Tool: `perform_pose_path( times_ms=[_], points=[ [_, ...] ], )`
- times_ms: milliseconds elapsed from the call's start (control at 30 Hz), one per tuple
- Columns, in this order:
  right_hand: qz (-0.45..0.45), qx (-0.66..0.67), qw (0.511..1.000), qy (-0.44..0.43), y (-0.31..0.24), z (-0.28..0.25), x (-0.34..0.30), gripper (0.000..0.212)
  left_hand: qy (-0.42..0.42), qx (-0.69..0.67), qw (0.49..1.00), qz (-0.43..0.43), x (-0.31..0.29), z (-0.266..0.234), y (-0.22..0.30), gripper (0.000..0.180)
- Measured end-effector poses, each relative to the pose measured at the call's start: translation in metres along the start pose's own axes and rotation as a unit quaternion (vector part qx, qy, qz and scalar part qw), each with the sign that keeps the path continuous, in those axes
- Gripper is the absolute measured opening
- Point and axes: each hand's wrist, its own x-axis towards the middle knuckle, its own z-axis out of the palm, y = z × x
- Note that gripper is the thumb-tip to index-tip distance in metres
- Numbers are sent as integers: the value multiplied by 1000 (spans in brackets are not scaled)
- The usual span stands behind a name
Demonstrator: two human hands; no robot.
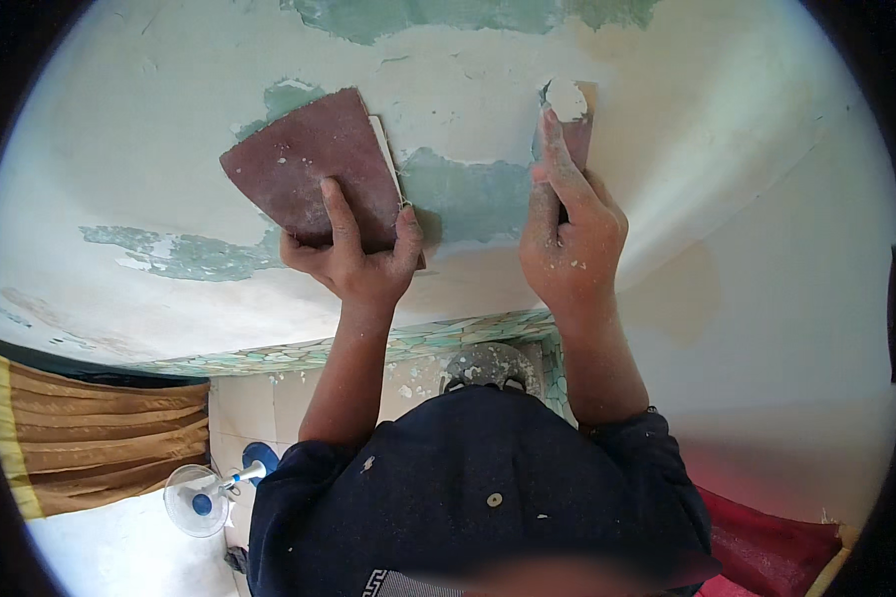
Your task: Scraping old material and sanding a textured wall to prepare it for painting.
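Observation:
My left hand (pixel 353 259) grips a flat reddish-brown board (pixel 299 159) by its lower edge, fingers spread over its dusty face. A thin pale layer shows along the board's right edge. In front of it is the wall (pixel 448 90), where cream paint has come away from green patches. My right hand (pixel 575 234) is closed round a narrow flat tool (pixel 579 144), its index finger stretched along it. White putty-like material (pixel 567 98) shows at the tool's far end, against the wall. The tool's handle is hidden in my palm.
A mosaic-patterned strip (pixel 418 336) runs along the wall's foot. White flakes lie on the tiled floor (pixel 314 393) and a grey round container (pixel 488 363). A fan (pixel 204 502) and gold curtain (pixel 110 433) are at left, red cloth (pixel 767 532) at lower right.

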Motion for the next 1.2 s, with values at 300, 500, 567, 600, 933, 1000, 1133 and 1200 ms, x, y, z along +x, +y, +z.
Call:
perform_pose_path(
  times_ms=[300, 500, 567, 600, 933, 1000, 1133, 1200],
  points=[
    [-48, -14, 999, 17, 10, -1, -4, 49, -3, 4, 1000, 0, -1, 4, 1, 83],
    [36, -14, 999, -38, -5, -10, 9, 47, -9, 17, 1000, -5, -2, 2, -1, 84],
    [-3, -17, 1000, -24, 3, -10, -6, 48, -17, 24, 1000, -4, -3, 1, 0, 84],
    [-3, -17, 1000, -24, 5, -10, -9, 48, -11, 16, 1000, -6, -3, 2, 1, 84],
    [10, 22, 1000, -15, -4, -6, 13, 56, -4, 17, 1000, -2, 0, 1, 4, 82],
    [22, 23, 999, -25, 0, -5, 4, 57, 3, 11, 1000, 0, -2, 4, 1, 82],
    [-37, 6, 999, 14, 7, 0, 20, 57, 4, 9, 1000, 3, 0, 3, 4, 82],
    [-72, 10, 996, 47, -3, -2, 33, 57, 4, 6, 1000, 1, 0, 2, 3, 82]
  ],
)
